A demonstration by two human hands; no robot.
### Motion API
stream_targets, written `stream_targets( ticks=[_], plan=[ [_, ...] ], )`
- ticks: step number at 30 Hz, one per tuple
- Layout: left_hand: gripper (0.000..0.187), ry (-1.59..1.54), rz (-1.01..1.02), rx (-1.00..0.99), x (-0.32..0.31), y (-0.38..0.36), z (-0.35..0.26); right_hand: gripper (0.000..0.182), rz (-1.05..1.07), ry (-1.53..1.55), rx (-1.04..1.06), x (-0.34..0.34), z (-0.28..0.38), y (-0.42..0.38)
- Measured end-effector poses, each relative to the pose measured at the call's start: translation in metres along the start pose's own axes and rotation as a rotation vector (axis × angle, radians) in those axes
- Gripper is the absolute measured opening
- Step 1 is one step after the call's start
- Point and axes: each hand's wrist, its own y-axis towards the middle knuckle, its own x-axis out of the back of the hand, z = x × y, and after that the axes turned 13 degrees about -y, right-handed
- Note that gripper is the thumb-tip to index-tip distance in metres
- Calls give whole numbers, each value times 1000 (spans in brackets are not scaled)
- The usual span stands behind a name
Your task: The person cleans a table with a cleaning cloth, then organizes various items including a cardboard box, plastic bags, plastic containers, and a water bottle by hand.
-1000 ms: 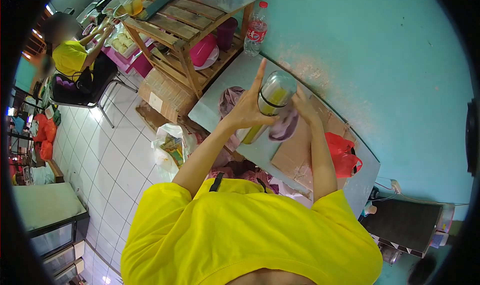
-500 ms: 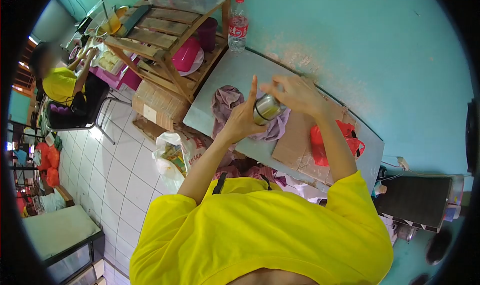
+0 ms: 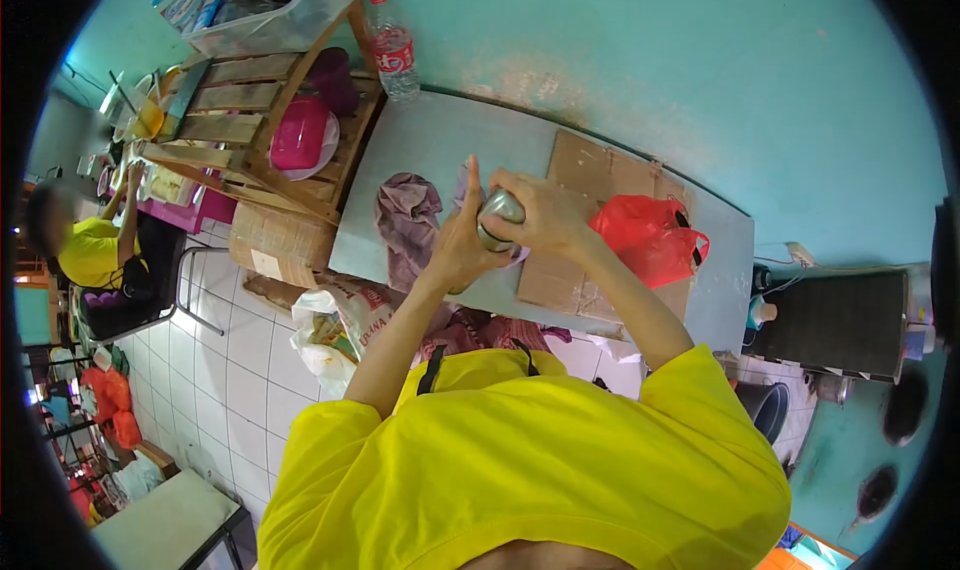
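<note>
Both of my hands are on a shiny silver metal container (image 3: 500,218), round and tilted, above the table. My left hand (image 3: 465,245) wraps its lower left side, with the index finger pointing up and the other fingers partly hidden behind the metal. From the right, my right hand (image 3: 548,213) curls its fingers over the container's upper end. Left of the hands, a crumpled mauve cloth (image 3: 408,225) lies on the grey table (image 3: 362,210). A lilac cloth shows in part beneath the hands.
A flat cardboard sheet (image 3: 558,280) and a red plastic bag (image 3: 645,242) lie on the table's right side. A bottle with a red cap (image 3: 394,55) stands at the back, beside a wooden rack (image 3: 232,98). Another person in yellow (image 3: 95,252) sits at far left.
The view has shifted, so the table and rack sit further left. My right hand has moved from pinching above the container to gripping its upper end, and the container is turned more toward me.
</note>
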Motion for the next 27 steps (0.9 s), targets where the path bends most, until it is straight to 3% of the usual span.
stream_targets(
  ticks=[3, 7, 9, 12, 14, 17, 19, 20, 23, 27],
  plan=[
    [127, 5, -78, 4, -24, 14, -3, 36, 61, -53, -244, 3, -10, 5],
    [126, 92, -143, -107, -51, 38, 24, 39, -110, -165, -279, 8, -48, 2],
    [114, 424, -152, -37, -54, 34, 40, 38, -316, -253, -264, 6, -86, 1],
    [94, 814, -109, 93, -58, 5, 121, 39, -337, -335, -349, 24, -119, 7],
    [73, 918, -3, 105, -57, -28, 173, 41, -262, -378, -368, 34, -132, 17],
    [56, 734, -29, 113, -45, -11, 196, 41, -197, -396, -335, 35, -148, 37],
    [52, 650, -228, -25, -42, 18, 195, 40, -164, -389, -288, 27, -162, 52],
    [50, 610, -323, -99, -38, 38, 193, 40, -149, -384, -261, 20, -170, 59],
    [51, 429, -323, 74, -30, 93, 178, 41, -91, -413, -211, 13, -176, 81],
    [62, 789, -315, 130, -8, 122, 169, 49, 86, -441, -244, 17, -167, 95]
  ],
)
